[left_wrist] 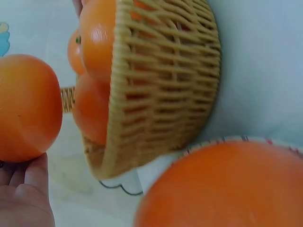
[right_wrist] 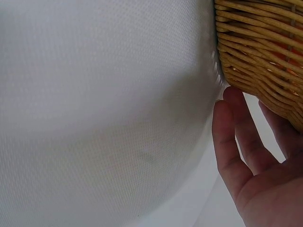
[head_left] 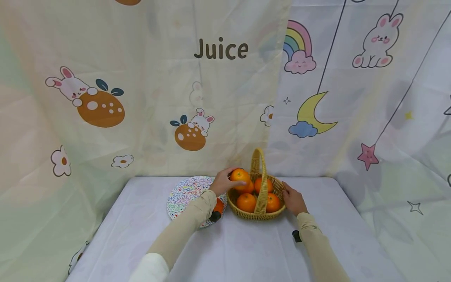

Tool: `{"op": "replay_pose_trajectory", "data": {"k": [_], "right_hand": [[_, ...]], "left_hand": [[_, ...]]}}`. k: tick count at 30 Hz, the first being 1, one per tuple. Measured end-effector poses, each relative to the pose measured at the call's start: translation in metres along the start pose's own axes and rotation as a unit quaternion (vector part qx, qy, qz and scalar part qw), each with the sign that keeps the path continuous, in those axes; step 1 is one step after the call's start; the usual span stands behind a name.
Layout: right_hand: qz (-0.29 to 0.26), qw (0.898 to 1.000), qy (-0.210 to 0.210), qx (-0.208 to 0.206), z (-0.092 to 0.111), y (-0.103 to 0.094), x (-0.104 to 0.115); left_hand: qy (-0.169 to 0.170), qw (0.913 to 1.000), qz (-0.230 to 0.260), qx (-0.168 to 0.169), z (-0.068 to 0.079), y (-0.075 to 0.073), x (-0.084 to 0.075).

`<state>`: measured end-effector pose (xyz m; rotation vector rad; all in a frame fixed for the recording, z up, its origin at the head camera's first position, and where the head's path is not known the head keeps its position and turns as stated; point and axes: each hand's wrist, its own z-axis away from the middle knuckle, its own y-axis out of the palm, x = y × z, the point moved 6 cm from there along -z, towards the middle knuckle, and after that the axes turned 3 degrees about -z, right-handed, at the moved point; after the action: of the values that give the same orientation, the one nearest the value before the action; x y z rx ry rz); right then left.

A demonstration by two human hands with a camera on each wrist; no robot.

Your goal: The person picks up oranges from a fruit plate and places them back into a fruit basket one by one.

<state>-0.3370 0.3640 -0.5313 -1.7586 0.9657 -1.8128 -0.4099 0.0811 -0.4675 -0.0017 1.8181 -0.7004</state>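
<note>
My left hand [head_left: 224, 182] holds an orange [head_left: 240, 175], fingers and thumb around it, above the left side of a wicker basket [head_left: 242, 215]. In the left wrist view the held orange [left_wrist: 28, 109] appears beside the basket's rim. Several more oranges [head_left: 246, 202] lie inside the basket. My right hand [head_left: 294, 200] grips the basket's right rim; in the right wrist view some of its fingers [right_wrist: 226, 137] lie near the basket's lower side, the thumb out of sight. Another orange [head_left: 219, 205] sits on a speckled round plate [head_left: 183, 196], partly hidden by my left wrist.
The basket's tall arched handle [head_left: 262, 184] rises over its middle. The plate stands directly left of the basket. A white cloth covers the table [head_left: 246, 250]. Printed curtains [head_left: 155, 98] hang close behind the table and at both sides.
</note>
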Motion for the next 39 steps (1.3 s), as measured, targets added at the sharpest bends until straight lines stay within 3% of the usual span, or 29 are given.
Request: {"op": "replay_pose_trajectory", "data": {"k": [10,17,30,39], "right_hand": [[-0.004,1.000,-0.002,0.000,0.000,0.000,0.000],[-0.009,1.000,-0.005,0.002,-0.001,0.001,-0.004],[-0.004,1.000,-0.003,-0.002,-0.002,0.002,-0.004],[-0.005,1.000,-0.003,-0.003,0.001,-0.001,-0.001]], "left_hand": [[0.018,0.9986,-0.044,0.022,-0.007,0.026,-0.019],[0.028,0.9968,-0.068,0.032,-0.009,0.039,-0.019],[0.037,0.9968,-0.062,0.036,-0.013,0.049,-0.025],[0.021,0.9949,-0.088,0.043,-0.016,0.054,-0.018]]}}
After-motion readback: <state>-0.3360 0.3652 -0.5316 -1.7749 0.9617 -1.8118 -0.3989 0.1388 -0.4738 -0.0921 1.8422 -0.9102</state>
